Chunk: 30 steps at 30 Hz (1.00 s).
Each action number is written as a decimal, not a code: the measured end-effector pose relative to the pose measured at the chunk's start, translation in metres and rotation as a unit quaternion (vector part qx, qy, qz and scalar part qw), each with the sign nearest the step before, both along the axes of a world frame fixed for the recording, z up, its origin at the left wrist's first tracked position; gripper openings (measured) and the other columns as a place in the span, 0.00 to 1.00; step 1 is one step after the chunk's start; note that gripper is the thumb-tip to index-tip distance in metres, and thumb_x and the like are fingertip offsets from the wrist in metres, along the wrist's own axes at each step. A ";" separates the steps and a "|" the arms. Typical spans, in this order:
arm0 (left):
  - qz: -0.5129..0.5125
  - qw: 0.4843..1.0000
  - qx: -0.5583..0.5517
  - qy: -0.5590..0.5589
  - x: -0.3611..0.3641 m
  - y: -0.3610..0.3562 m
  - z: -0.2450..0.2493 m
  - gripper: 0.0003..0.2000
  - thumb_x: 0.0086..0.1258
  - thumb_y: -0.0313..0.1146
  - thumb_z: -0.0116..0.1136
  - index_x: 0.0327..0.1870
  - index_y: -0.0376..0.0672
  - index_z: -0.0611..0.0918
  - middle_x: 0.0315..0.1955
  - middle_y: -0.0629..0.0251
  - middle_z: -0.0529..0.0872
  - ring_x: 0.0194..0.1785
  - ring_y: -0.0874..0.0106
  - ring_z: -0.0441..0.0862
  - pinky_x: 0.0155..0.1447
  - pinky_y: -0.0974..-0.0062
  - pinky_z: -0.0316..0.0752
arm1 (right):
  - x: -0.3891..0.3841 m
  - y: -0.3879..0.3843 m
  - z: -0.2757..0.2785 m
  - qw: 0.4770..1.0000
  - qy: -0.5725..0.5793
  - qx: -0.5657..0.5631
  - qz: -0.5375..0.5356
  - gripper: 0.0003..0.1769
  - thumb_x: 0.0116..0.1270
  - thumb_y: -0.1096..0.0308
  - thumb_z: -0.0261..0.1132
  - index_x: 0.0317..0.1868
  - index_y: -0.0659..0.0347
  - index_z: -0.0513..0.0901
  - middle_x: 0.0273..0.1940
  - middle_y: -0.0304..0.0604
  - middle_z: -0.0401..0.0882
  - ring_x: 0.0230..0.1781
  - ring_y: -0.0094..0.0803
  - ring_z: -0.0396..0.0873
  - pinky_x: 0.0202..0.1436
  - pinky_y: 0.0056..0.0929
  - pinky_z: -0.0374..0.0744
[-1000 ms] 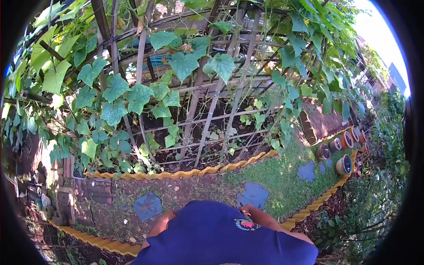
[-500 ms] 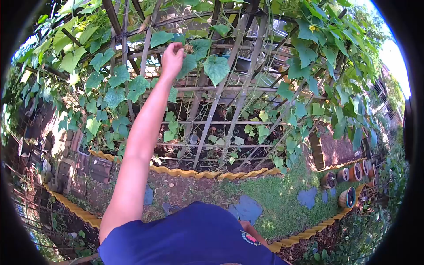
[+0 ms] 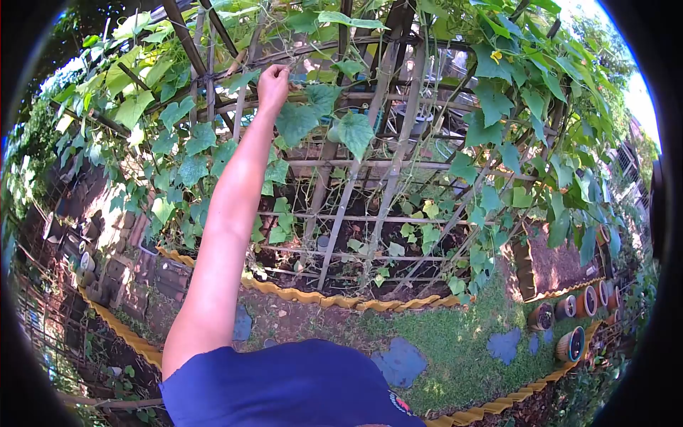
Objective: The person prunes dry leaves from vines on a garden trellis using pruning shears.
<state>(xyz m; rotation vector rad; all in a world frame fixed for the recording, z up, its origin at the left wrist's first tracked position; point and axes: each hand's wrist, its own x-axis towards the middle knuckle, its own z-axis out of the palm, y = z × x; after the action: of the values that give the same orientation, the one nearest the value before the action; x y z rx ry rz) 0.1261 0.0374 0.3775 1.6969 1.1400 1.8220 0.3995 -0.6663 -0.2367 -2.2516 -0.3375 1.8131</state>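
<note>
My left hand reaches up to the trellis with its fingers pinched together. Thin stems or tendrils pass close by its fingertips, but whatever lies between them is too small to make out. Broad green vine leaves hang just below and right of the hand, and another large leaf droops farther right. Behind these, the wooden trellis leans with crossed poles and thin slats. My right hand is out of the picture.
A yellow wavy edging borders the bed under the trellis. Blue flat stones lie on the grass. Several pots stand at the right. A small yellow flower shows among the upper right leaves.
My left hand has shifted slightly left, and its fingers have closed from a looser curl into a pinch. Part of my right arm or hand, seen beside the shirt before, has left view.
</note>
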 end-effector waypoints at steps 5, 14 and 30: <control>-0.057 0.996 0.032 -0.066 -0.014 -0.034 0.021 0.09 0.75 0.33 0.55 0.43 0.38 0.84 0.30 0.71 0.84 0.30 0.82 0.77 0.35 0.78 0.77 | 0.004 0.017 0.010 1.000 -0.007 0.006 0.020 0.22 0.63 0.50 0.64 0.44 0.62 0.85 0.40 0.46 0.86 0.37 0.38 0.82 0.43 0.38 0.78; -0.087 0.996 0.037 -0.002 -0.048 -0.072 0.007 0.12 0.71 0.29 0.48 0.40 0.39 0.86 0.22 0.75 0.78 0.25 0.85 0.71 0.30 0.79 0.65 | 0.012 0.033 0.002 0.997 -0.011 0.052 0.060 0.21 0.64 0.52 0.64 0.42 0.64 0.85 0.37 0.46 0.85 0.35 0.38 0.81 0.40 0.38 0.77; -0.221 0.961 0.140 0.087 -0.049 -0.172 -0.008 0.09 0.75 0.28 0.45 0.34 0.38 0.77 0.31 0.68 0.84 0.32 0.82 0.80 0.37 0.82 0.73 | -0.001 0.065 0.013 0.999 -0.019 0.025 0.043 0.20 0.61 0.57 0.67 0.39 0.69 0.85 0.32 0.44 0.84 0.27 0.35 0.80 0.32 0.38 0.77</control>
<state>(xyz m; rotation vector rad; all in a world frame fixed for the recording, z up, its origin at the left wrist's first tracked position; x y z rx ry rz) 0.0771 -0.1346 0.3698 2.1019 0.5110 1.6253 0.3989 -0.6011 -0.2232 -2.2713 -0.4879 1.7844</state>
